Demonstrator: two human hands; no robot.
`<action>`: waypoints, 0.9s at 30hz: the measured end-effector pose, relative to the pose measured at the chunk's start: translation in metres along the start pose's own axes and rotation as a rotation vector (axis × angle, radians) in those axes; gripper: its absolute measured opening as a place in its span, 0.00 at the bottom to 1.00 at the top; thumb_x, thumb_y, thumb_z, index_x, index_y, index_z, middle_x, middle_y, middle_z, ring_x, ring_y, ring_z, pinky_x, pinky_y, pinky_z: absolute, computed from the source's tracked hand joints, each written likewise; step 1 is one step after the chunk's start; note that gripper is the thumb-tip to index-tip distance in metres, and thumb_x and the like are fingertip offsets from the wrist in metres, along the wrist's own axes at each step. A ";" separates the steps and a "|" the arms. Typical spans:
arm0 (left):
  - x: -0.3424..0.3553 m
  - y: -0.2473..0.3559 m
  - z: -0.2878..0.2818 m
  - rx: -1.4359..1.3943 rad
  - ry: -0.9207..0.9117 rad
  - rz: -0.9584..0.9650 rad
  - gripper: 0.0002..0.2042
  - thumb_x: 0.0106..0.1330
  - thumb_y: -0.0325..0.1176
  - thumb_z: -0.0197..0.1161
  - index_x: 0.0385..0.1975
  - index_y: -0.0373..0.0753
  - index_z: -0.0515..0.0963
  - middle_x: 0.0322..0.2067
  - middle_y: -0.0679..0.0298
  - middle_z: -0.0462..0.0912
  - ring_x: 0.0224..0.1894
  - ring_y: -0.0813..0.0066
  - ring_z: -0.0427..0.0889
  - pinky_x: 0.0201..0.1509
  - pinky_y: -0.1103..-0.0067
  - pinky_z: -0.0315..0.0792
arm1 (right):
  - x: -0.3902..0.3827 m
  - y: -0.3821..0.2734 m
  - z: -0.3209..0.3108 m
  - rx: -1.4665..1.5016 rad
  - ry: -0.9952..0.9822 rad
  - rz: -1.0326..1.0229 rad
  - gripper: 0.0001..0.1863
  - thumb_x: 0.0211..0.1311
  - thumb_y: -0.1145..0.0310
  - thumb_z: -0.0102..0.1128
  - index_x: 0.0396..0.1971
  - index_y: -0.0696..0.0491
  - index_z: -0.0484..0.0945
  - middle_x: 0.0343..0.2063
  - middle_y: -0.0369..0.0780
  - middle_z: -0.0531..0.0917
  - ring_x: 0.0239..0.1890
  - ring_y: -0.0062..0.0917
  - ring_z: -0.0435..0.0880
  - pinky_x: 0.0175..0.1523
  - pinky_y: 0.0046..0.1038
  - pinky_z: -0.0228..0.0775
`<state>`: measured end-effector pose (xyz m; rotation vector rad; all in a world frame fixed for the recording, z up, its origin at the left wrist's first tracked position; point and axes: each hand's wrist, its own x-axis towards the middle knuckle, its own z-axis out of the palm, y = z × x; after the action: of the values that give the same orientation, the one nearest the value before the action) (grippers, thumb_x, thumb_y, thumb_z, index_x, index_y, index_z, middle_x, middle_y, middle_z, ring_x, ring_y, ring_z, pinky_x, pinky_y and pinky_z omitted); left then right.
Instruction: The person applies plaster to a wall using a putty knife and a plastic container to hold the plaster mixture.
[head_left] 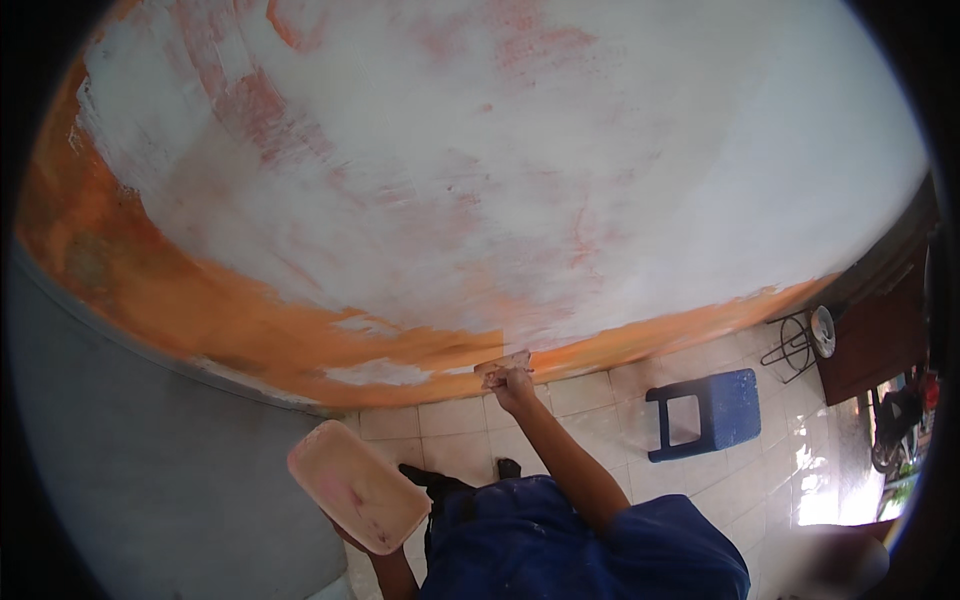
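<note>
While white coating [400, 130] covers most of the orange wall [230, 300], the lower band shows patchy. Right hand [516, 390] grips a smeared scraper [514, 361] at that band; left hand [352, 538], mostly hidden, holds a pale tray [340, 470]. Tiled floor [455, 420] below, blue stool [736, 410] right, grey surface [150, 430] left.

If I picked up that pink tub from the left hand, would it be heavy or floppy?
The pink tub looks like thin plastic, so it's probably light and only slightly bendy. Mostly smears show inside, so they likely add little weight. If those smears are wet, its inside might feel slippery.
</note>
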<state>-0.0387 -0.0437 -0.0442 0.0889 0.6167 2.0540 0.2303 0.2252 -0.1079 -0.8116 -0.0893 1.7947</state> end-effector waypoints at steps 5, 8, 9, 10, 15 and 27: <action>0.000 0.019 -0.004 0.022 0.044 -0.005 0.39 0.58 0.59 0.52 0.65 0.43 0.52 0.60 0.50 0.60 0.60 0.52 0.62 0.60 0.58 0.62 | 0.048 0.012 0.022 -0.087 -0.037 -0.265 0.04 0.48 0.85 0.45 0.26 0.66 0.68 0.24 0.51 0.74 0.27 0.41 0.77 0.37 0.43 0.74; 0.006 0.025 -0.004 0.021 0.055 -0.001 0.39 0.58 0.59 0.52 0.65 0.43 0.52 0.60 0.49 0.60 0.60 0.52 0.63 0.60 0.58 0.62 | 0.049 -0.010 0.050 0.101 -0.050 -0.115 0.06 0.49 0.84 0.46 0.29 0.67 0.69 0.28 0.51 0.75 0.31 0.41 0.79 0.39 0.44 0.75; 0.009 0.027 -0.002 0.021 0.052 -0.007 0.39 0.58 0.59 0.52 0.65 0.43 0.52 0.60 0.49 0.60 0.60 0.52 0.63 0.60 0.58 0.62 | 0.052 -0.015 0.053 0.064 -0.092 -0.112 0.07 0.49 0.84 0.45 0.30 0.68 0.70 0.30 0.51 0.75 0.32 0.41 0.79 0.39 0.43 0.75; 0.015 0.026 0.001 0.023 0.044 -0.014 0.39 0.58 0.59 0.52 0.65 0.42 0.52 0.60 0.49 0.60 0.60 0.52 0.63 0.60 0.58 0.62 | 0.055 -0.020 0.056 -0.084 -0.126 -0.213 0.09 0.48 0.83 0.44 0.30 0.69 0.70 0.29 0.53 0.76 0.33 0.43 0.79 0.40 0.43 0.75; 0.030 0.034 0.002 0.023 0.050 -0.029 0.39 0.58 0.60 0.52 0.65 0.42 0.52 0.60 0.48 0.60 0.60 0.51 0.63 0.60 0.57 0.62 | 0.008 -0.049 0.116 -0.058 -0.087 -0.142 0.12 0.47 0.82 0.40 0.30 0.70 0.72 0.30 0.54 0.77 0.37 0.46 0.78 0.44 0.42 0.76; 0.029 0.032 -0.012 -0.004 0.080 -0.098 0.40 0.58 0.60 0.52 0.65 0.42 0.52 0.60 0.47 0.60 0.60 0.49 0.63 0.60 0.56 0.62 | -0.101 -0.023 0.062 0.021 0.003 -0.001 0.09 0.47 0.84 0.44 0.30 0.65 0.72 0.31 0.46 0.76 0.37 0.34 0.76 0.42 0.34 0.71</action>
<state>-0.0835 -0.0377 -0.0451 -0.0261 0.6536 1.9713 0.2299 0.1672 -0.0024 -0.7988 -0.0686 1.7912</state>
